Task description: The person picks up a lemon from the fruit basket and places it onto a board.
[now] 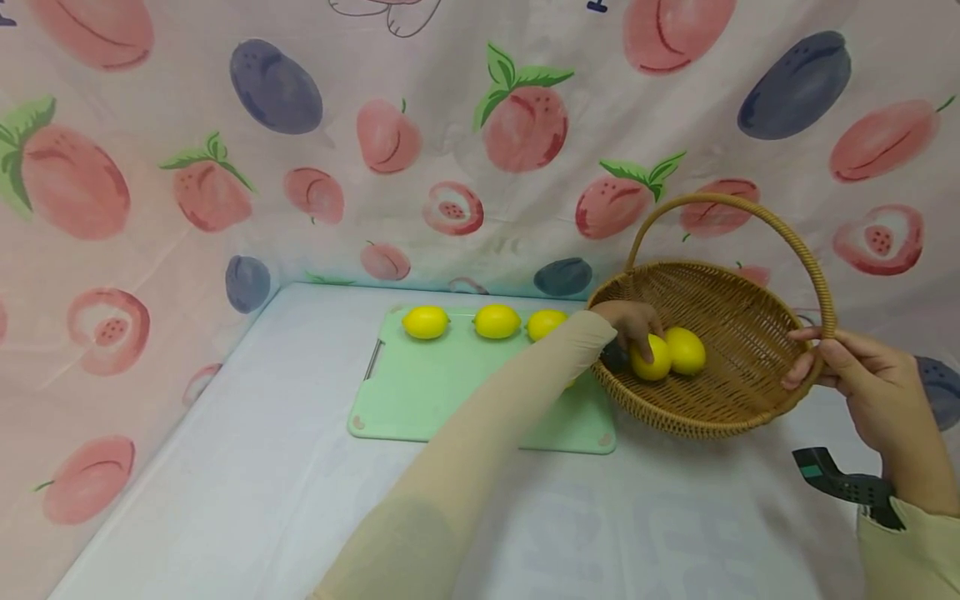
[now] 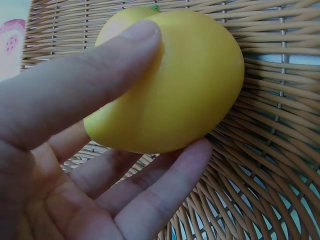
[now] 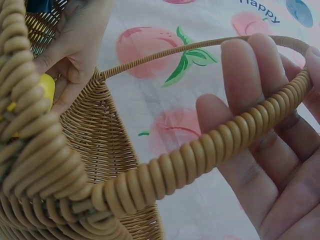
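Note:
In the head view my left hand (image 1: 633, 323) reaches over the near-left rim of a brown wicker basket (image 1: 697, 427). Thumb and fingers grip a lemon (image 1: 651, 360), which the left wrist view shows close up as a smooth yellow lemon (image 2: 195, 80) against the weave. A second lemon (image 1: 686, 350) lies in the basket right beside it. On the basket's right side my right hand (image 1: 877, 379) holds the arched handle (image 1: 821, 292), its fingers round the coiled wrapping in the right wrist view. The basket tips toward me, its inside showing.
A light green cutting board (image 1: 420, 392) lies left of the basket on a white-covered table (image 1: 247, 467). Along its far edge sit a left lemon (image 1: 425, 322), a middle lemon (image 1: 497, 321) and a right lemon (image 1: 547, 323). My left forearm crosses the board. A fruit-print cloth (image 1: 450, 125) hangs behind.

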Available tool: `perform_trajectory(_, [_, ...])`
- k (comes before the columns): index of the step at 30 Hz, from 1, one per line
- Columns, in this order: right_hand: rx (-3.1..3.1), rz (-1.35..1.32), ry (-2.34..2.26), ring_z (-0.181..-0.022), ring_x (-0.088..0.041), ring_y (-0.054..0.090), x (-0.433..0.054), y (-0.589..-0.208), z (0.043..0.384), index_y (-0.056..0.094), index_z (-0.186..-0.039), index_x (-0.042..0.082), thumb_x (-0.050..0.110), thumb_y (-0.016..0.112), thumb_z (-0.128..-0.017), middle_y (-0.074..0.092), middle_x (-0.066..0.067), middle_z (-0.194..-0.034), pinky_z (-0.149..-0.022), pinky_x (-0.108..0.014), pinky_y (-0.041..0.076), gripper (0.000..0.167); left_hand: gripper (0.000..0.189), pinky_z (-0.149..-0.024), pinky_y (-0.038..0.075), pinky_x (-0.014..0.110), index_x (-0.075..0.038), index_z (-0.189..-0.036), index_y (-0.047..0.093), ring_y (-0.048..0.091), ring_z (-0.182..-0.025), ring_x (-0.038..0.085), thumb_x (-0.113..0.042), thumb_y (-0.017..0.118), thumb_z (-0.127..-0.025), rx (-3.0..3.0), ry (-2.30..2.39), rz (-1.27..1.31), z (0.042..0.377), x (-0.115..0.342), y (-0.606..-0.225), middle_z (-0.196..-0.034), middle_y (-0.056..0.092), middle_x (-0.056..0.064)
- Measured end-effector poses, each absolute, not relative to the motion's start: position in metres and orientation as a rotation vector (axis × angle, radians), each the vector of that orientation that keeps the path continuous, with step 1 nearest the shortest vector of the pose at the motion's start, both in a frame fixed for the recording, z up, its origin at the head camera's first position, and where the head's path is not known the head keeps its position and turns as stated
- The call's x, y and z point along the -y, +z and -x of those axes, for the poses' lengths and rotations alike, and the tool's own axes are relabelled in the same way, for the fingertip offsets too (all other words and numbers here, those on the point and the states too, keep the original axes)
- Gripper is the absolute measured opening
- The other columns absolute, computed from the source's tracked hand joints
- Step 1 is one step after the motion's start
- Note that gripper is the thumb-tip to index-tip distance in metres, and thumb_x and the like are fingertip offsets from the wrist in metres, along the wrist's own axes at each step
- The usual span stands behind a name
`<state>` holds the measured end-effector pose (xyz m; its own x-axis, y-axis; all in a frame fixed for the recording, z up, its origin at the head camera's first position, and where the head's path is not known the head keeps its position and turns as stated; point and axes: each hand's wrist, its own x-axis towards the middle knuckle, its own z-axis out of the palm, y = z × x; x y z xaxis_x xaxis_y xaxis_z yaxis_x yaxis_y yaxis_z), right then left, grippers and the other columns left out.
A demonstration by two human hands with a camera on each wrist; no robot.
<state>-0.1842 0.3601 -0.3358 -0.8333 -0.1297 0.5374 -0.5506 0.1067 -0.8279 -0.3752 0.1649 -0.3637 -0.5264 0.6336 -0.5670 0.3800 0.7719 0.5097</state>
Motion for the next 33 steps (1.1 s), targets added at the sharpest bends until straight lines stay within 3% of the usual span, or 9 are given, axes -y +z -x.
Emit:
perform_trajectory(8, [2.063,-0.668,1.786,-0.070,-0.008,0.063,-0.3595,-0.3350,0.1854,0.061,-0.111,-0.007,-0.010,0.034,-0.096,0.069,-0.001,-0.076,-0.069,-0.011,0.052,0.031,0.059,-0.074,0.054,0.018,-0.026,-0.134,0.054,0.058,-0.108,0.009,-0.008,0.072,-0.080,-2.139,0.438,-0.745,0.3743,-0.1622,-0.3623,-0.145,0.042,-0.009])
perform_trajectory(13, [2.082,-0.632,1.755,-0.070,-0.007,0.064,-0.3602,-0.3353,0.1854,0.061,-0.110,-0.005,-0.008,0.035,-0.097,0.069,0.000,-0.078,-0.069,-0.010,0.052,0.029,0.059,-0.077,0.052,0.019,-0.026,-0.128,0.059,0.050,-0.117,0.008,0.003,0.071,-0.078,-2.018,0.450,-0.786,0.3746,-0.1610,-0.3607,-0.148,0.038,-0.009])
perform_trajectory(16, [2.095,-0.618,1.733,-0.070,-0.006,0.064,-0.3603,-0.3352,0.1851,0.061,-0.109,-0.004,-0.007,0.035,-0.097,0.069,0.000,-0.078,-0.069,-0.010,0.052,0.029,0.058,-0.077,0.050,0.017,-0.025,-0.127,0.059,0.045,-0.120,0.005,0.002,0.072,-0.077,-1.990,0.446,-0.825,0.3744,-0.1610,-0.3615,-0.149,0.037,-0.009])
perform_trajectory(17, [2.098,-0.615,1.729,-0.070,-0.006,0.064,-0.3601,-0.3351,0.1849,0.061,-0.109,-0.004,-0.007,0.035,-0.097,0.069,0.000,-0.078,-0.069,-0.010,0.052,0.029,0.058,-0.075,0.049,0.016,-0.025,-0.127,0.059,0.046,-0.115,0.004,0.001,0.072,-0.078,-1.984,0.447,-0.837,0.3743,-0.1609,-0.3620,-0.148,0.036,-0.009])
perform_trajectory(20, [2.105,-0.606,1.721,-0.071,-0.005,0.064,-0.3597,-0.3350,0.1840,0.062,-0.109,-0.003,-0.007,0.035,-0.097,0.069,0.001,-0.078,-0.069,-0.010,0.052,0.029,0.056,-0.062,0.043,0.016,-0.023,-0.130,0.057,0.048,-0.080,0.004,-0.004,0.072,-0.080,-1.965,0.452,-0.880,0.3734,-0.1604,-0.3631,-0.147,0.038,-0.005])
perform_trajectory(22, [2.109,-0.601,1.716,-0.071,-0.005,0.064,-0.3594,-0.3349,0.1833,0.062,-0.109,-0.002,-0.007,0.035,-0.097,0.069,0.001,-0.078,-0.069,-0.009,0.051,0.029,0.055,-0.055,0.036,0.018,-0.022,-0.132,0.056,0.037,-0.059,0.005,-0.006,0.071,-0.081,-1.954,0.463,-0.899,0.3725,-0.1599,-0.3633,-0.145,0.040,-0.002])
perform_trajectory(24, [2.113,-0.598,1.711,-0.071,-0.005,0.064,-0.3592,-0.3347,0.1828,0.062,-0.109,-0.001,-0.007,0.035,-0.097,0.069,0.002,-0.078,-0.069,-0.009,0.051,0.029,0.055,-0.052,0.032,0.020,-0.021,-0.132,0.055,0.026,-0.050,0.007,-0.007,0.070,-0.082,-1.949,0.470,-0.904,0.3715,-0.1595,-0.3630,-0.142,0.042,-0.001])
perform_trajectory(27, [2.119,-0.596,1.704,-0.072,-0.004,0.064,-0.3592,-0.3347,0.1825,0.062,-0.109,-0.001,-0.006,0.036,-0.097,0.069,0.002,-0.077,-0.070,-0.009,0.051,0.029,0.054,-0.055,0.035,0.020,-0.021,-0.131,0.056,0.032,-0.054,0.006,-0.007,0.071,-0.081,-1.972,0.450,-0.907,0.3699,-0.1592,-0.3620,-0.138,0.045,-0.002])
perform_trajectory(33, [2.122,-0.598,1.699,-0.072,-0.004,0.065,-0.3604,-0.3350,0.1827,0.061,-0.110,-0.002,-0.006,0.035,-0.097,0.068,0.001,-0.076,-0.070,-0.009,0.051,0.029,0.057,-0.065,0.045,0.018,-0.020,-0.132,0.056,0.048,-0.086,0.006,-0.009,0.073,-0.080,-2.028,0.394,-0.900,0.3678,-0.1603,-0.3608,-0.138,0.048,-0.003])
